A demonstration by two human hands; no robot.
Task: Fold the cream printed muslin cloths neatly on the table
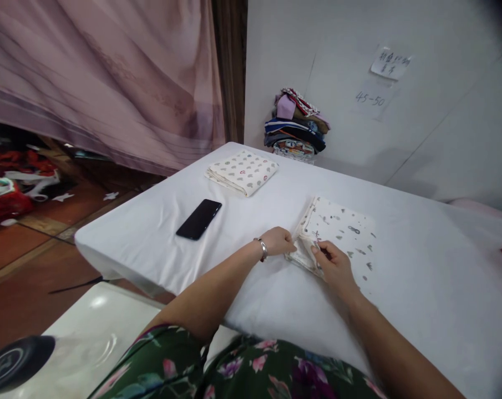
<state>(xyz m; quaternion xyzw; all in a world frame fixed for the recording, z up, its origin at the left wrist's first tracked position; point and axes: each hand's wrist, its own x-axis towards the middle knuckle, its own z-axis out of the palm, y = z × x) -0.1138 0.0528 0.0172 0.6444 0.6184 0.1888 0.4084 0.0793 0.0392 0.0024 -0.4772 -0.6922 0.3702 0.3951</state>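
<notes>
A white cloth (pixel 338 230) printed with small grey motifs lies folded on the table in front of me. My left hand (pixel 278 241), with a silver bracelet at the wrist, is closed at the cloth's left edge, pinching its layers. On the near side, my right hand (pixel 337 270) pinches a lifted corner of the same cloth between thumb and fingers. The pale underside shows between the two hands. Farther back on the left rests a second folded cloth (pixel 244 170), white with grey and red motifs; neither hand touches it.
A black phone (pixel 199 219) lies left of my hands on the white-covered table (pixel 434 288). Behind the table's far edge is a stack of folded clothes (pixel 297 126) against the wall. A white stool or chair seat (pixel 96 332) stands at the near left, beside a pink curtain (pixel 151 72) farther back.
</notes>
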